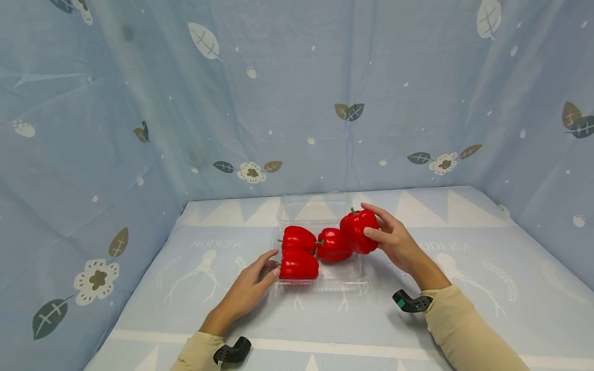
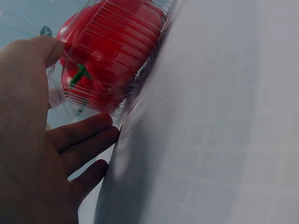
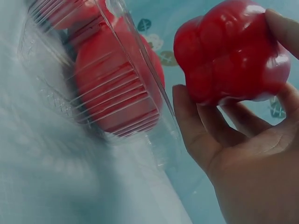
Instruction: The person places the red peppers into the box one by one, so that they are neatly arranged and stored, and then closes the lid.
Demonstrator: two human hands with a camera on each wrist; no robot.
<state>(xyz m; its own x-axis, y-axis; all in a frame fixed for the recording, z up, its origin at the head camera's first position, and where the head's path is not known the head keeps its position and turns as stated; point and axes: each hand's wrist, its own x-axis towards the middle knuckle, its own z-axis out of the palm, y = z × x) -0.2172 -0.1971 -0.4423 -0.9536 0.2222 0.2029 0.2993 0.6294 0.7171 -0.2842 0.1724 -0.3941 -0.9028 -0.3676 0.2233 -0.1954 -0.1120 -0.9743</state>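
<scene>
My right hand [image 1: 399,247] holds a red bell pepper [image 1: 356,232] with a green stem, thumb on the near side and fingers behind it. That pepper is raised at the right side of a clear plastic clamshell box [image 1: 341,272]. Inside the box lie three more red bell peppers: one at the front left [image 1: 299,264], one behind it [image 1: 298,238] and one on the right [image 1: 331,246]. My left hand [image 1: 248,288] is at the box's left end, its fingers extended and fingertips touching the plastic wall [image 2: 88,105].
The box's clear lid [image 1: 315,208] is folded back behind it. A pale blue and white patterned cloth [image 1: 204,304] covers the table. Blue curtains [image 1: 297,77] with leaves and flowers hang behind and on both sides. Black wrist devices [image 1: 413,301] sit at both cuffs.
</scene>
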